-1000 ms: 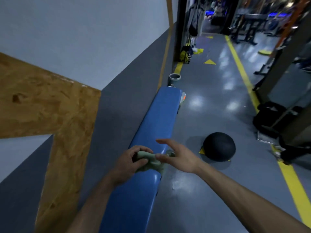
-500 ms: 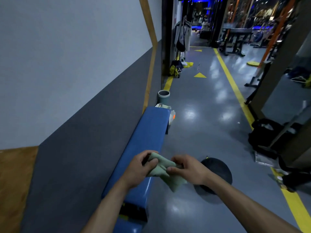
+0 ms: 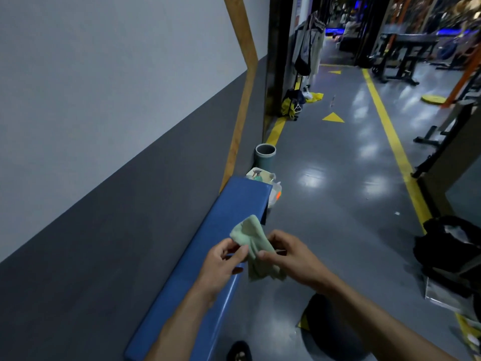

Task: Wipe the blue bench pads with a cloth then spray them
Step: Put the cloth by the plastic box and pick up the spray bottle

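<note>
A glossy grey floor (image 3: 338,204) with a yellow painted line (image 3: 390,131) fills the view from 12 to 5 o'clock. A two-tone wall (image 3: 104,126), pale above and dark grey below, runs along the 9 o'clock side. Against it stands the long blue padded desk (image 3: 221,230), stretching from 7 o'clock up toward the centre. A dark round ball (image 3: 335,332) lies on the floor at 5 o'clock, partly hidden by the right forearm. At 3 o'clock sits a black bag (image 3: 450,246). A grey cylindrical pipe stub (image 3: 265,156) stands just beyond the desk's far end, at 12 o'clock, with a small spray bottle (image 3: 257,175) and white plastic items between the two.

At the centre, both hands hold a pale green cloth (image 3: 253,246) above the desk's right edge. The left hand (image 3: 221,267) pinches the cloth's upper part between thumb and fingers. The right hand (image 3: 291,256) grips its lower right side, and the loose end hangs below both hands.
</note>
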A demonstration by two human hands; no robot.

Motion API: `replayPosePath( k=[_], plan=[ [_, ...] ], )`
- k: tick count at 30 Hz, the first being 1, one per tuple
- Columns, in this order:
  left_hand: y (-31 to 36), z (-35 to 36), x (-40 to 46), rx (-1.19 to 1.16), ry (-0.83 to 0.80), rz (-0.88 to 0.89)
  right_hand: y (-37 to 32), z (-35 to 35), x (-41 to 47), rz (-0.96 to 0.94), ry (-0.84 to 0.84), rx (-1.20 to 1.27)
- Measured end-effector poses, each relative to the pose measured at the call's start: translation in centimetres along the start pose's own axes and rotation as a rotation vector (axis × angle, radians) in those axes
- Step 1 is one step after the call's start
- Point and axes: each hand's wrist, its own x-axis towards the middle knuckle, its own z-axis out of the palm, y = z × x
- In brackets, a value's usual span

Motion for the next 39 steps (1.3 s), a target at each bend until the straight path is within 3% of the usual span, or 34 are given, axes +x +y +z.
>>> replayPosePath(
  k=[6, 13, 18, 27, 39],
  plan=[
    [1.8, 3.0, 14.7, -0.020, 0.111, 0.091, 3.0, -5.8, 11.7, 0.024, 0.028, -0.083],
    [4.5, 9.5, 30.9, -0.074, -0.035, -0.004, 6.0, -15.7, 21.4, 0.080, 0.264, -0.146],
    [4.7, 15.5, 41.9, -0.102, -0.135, -0.110, 10.4, -23.9, 29.9, 0.128, 0.354, -0.061],
    [4.5, 20.2, 60.2, -0.103, 0.079, -0.166, 18.2, -33.8, 47.1, 0.256, 0.222, 0.095],
    [0.8, 16.9, 80.8, -0.377, 0.167, -0.379, 25.7, -36.7, 70.3, 0.387, -0.043, 0.187]
  ],
)
